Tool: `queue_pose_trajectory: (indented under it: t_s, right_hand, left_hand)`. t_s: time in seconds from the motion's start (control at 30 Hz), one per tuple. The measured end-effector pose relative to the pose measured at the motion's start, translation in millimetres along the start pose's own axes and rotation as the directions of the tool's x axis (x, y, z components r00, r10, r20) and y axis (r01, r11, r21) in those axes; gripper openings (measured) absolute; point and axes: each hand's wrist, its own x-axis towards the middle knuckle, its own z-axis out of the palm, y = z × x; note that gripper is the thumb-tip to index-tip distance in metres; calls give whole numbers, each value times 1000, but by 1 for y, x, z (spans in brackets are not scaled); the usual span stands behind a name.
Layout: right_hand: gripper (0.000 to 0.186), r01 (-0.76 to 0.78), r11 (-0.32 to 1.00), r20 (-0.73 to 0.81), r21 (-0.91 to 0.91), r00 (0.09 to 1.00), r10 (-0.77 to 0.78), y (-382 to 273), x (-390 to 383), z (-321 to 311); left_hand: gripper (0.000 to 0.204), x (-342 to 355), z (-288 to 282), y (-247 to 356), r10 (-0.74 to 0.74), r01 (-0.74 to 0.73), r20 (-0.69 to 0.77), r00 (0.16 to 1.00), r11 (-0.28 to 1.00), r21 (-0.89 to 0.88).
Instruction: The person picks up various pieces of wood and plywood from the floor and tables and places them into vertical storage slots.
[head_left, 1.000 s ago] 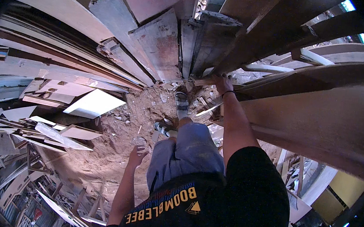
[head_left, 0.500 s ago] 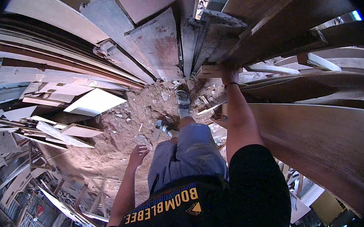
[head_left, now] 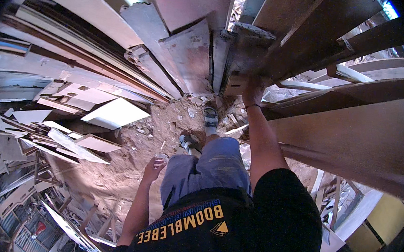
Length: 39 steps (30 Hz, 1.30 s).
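Observation:
My right hand reaches forward to the lower part of a dark wooden panel in the upright stack. Shadow hides its fingers, so I cannot tell whether they grip the panel's edge or only touch it. Just left of that hand is a pale wooden piece with a slot in it. A broad brown wooden panel leans on the right beside my right forearm. My left hand hangs beside my left thigh, empty, its fingers loosely bent and apart.
Tall boards with ragged lower ends stand ahead. Long planks lean at the left, above a heap of offcuts including a white board. Rubble litters the dirt floor around my sandals. A yellowish panel is at right.
The broad brown panel at right has swung away from me, baring more of the yellowish panel behind it. My view has shifted slightly; my right hand stays by the stack.

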Motion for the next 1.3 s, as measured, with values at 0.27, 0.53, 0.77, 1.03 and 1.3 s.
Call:
queue_pose_trajectory:
  t_s: [0.27, 0.53, 0.77, 1.03, 1.3]
  right_hand:
    - [66, 121, 993, 139, 7, 983, -121, -42, -101, -60]
    - [46, -38, 971, 563, 234, 820, -103, -56, -244, -80]
    - [38, -632, 591, 524, 501, 765, 375, 1, -436, -6]
    - [37, -755, 515, 438, 407, 656, 615, -16, -599, -15]
    - [36, -769, 193, 327, 609, 465, 823, -34, -716, -37]
  left_hand:
    - [41, 16, -43, -51, 91, -91, -7, 996, 996, -20]
    - [48, 78, -102, -120, 222, -241, 136, 965, 961, 139]
    - [44, 123, -144, -73, 262, -366, 368, 892, 897, 248]
    - [42, 148, -146, -31, 243, -548, 553, 797, 677, 492]
    - [48, 139, -75, 32, 121, -541, 726, 677, 750, 379]
